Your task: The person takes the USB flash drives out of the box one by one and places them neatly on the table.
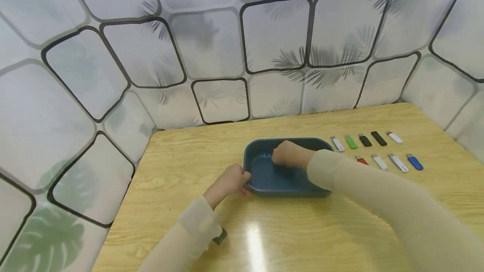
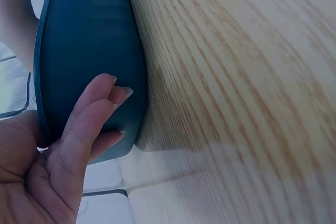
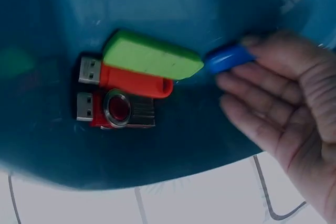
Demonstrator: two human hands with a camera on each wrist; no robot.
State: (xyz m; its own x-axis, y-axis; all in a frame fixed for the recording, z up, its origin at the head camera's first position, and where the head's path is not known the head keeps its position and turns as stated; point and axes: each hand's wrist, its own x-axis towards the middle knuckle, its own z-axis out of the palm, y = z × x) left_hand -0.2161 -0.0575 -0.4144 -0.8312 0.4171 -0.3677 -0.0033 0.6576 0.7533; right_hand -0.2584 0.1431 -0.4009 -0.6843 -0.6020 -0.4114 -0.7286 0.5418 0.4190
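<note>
A dark blue plastic bin [image 1: 264, 175] stands on the wooden table. My left hand [image 1: 232, 179] grips its left end, thumb at the rim and fingers against the outer wall [image 2: 89, 45]. Inside the bin, my right hand [image 3: 278, 82] pinches a blue USB stick [image 3: 228, 59] between thumb and fingers, close over the floor. Beside its tip lie a green USB stick [image 3: 149, 59], a red one [image 3: 134, 81] with a metal plug, and a red-and-silver swivel one [image 3: 118, 109]. In the head view the right hand [image 1: 287, 153] hides these sticks.
Right of the bin, several USB sticks lie in two rows on the table, among them a green one [image 1: 351, 142], a black one [image 1: 378, 138], a red one [image 1: 361, 161] and a blue one [image 1: 414, 162]. A patterned cloth [image 1: 211, 45] rises behind the table [image 1: 181, 158].
</note>
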